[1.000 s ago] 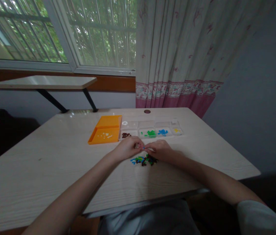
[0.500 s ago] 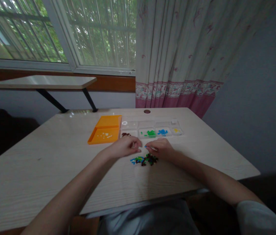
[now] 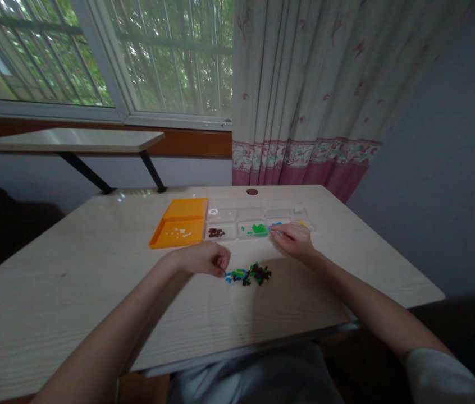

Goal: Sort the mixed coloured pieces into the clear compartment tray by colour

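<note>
A mixed pile of small blue, green, yellow and dark brown plastic pieces (image 3: 259,273) lies on the table. At its left edge is my left hand (image 3: 208,259), fingers curled and pinched together; what they hold, if anything, is hidden. My right hand (image 3: 294,240) is closed in a pinch on a small blue piece (image 3: 270,229), over the front row of clear plastic boxes (image 3: 231,236). Beside its fingertips are green pieces (image 3: 258,229) in one box, with blue pieces (image 3: 277,224) partly covered by the hand. Dark brown pieces (image 3: 216,232) sit in the left box.
An open orange case (image 3: 187,209) with white pieces (image 3: 178,232) in it stands left of the boxes. Yellow pieces (image 3: 304,223) show at the right end. A raised shelf (image 3: 73,140) is at the back left of the table (image 3: 94,292), a curtain (image 3: 300,112) behind.
My right hand has moved away from the left, up and right to the boxes, with the blue piece. My left hand has come down and left to the pile's edge.
</note>
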Available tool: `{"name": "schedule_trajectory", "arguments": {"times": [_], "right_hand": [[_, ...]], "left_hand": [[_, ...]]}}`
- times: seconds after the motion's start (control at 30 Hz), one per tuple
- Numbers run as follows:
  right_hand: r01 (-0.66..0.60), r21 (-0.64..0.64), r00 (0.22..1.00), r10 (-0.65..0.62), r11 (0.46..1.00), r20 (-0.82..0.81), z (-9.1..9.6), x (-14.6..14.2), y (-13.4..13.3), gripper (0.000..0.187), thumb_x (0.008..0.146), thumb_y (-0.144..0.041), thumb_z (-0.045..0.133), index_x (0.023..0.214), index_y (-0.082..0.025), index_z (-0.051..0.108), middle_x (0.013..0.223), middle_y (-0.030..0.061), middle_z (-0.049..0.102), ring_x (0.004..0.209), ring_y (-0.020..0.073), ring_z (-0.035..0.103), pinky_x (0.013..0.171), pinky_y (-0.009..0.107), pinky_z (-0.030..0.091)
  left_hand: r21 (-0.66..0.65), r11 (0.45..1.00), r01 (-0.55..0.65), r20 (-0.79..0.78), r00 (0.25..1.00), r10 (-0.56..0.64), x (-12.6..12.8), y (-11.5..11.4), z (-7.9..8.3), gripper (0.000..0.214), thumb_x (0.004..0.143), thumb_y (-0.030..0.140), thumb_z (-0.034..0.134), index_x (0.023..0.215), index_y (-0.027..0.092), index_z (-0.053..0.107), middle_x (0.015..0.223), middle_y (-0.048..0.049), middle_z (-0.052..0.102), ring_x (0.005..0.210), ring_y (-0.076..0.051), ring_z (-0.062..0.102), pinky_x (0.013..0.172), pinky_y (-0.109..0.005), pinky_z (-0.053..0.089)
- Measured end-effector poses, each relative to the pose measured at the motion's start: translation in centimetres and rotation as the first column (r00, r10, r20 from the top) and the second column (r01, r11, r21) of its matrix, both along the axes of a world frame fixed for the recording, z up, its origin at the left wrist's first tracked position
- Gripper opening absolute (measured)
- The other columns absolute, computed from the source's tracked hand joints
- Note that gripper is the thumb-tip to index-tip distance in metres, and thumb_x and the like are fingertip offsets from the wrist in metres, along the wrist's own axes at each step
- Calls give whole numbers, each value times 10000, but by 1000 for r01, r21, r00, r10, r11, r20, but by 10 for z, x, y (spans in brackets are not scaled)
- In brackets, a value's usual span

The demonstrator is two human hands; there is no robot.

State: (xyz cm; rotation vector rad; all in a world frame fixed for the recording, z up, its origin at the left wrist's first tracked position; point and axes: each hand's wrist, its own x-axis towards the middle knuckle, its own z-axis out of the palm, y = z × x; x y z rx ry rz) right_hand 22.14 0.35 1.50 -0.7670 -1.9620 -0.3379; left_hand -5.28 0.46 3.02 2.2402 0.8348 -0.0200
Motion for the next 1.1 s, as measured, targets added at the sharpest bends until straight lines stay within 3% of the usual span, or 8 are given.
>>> {"name": "schedule_trajectory", "arguments": {"times": [0.3,0.5,0.57,0.67,0.83,1.1], "right_hand": [[6,30,1000,-6,1000,11,-1,3,2,129,778,-246,567,780,-174,675,519,-16,620,400,61,476,475,195,374],[145,-96,988,-140,985,60,6,17,9,207,802,-305,522,796,-175,683,596,14,652,472,87,522,512,200,375],[228,-204,972,-210,952,104,7,26,15,235,808,-329,498,826,-185,682,607,12,649,483,94,523,504,201,361],[362,-363,927,-291,858,237,7,41,26,245,800,-350,486,852,-211,680,580,-1,629,474,101,507,483,202,327],[506,-473,855,-351,721,381,-3,59,40,245,777,-380,492,852,-248,683,607,3,633,530,120,527,493,206,307],[551,-538,833,-373,638,410,-8,62,44,261,784,-368,471,891,-252,679,664,19,651,574,136,544,521,216,322]], "left_hand": [[30,1000,-5,-48,999,6,0,2,-2,134,652,203,554,753,130,601,635,24,526,551,-76,445,501,-166,332],[132,991,-33,-64,997,41,4,0,-2,130,639,179,528,737,138,603,638,25,539,554,-79,454,509,-169,328],[176,984,-37,-66,997,50,5,0,-4,139,637,171,521,745,143,603,634,25,543,551,-79,454,506,-169,323],[268,961,-63,-66,994,84,7,1,-5,153,637,166,515,755,146,609,657,14,565,565,-86,470,523,-174,332],[374,925,-68,-43,995,90,7,0,-1,167,676,200,511,788,150,624,736,-18,611,619,-103,510,561,-178,357],[385,923,-9,-66,997,38,7,0,0,153,714,206,496,726,144,635,667,-15,614,593,-100,521,564,-174,361]]}}
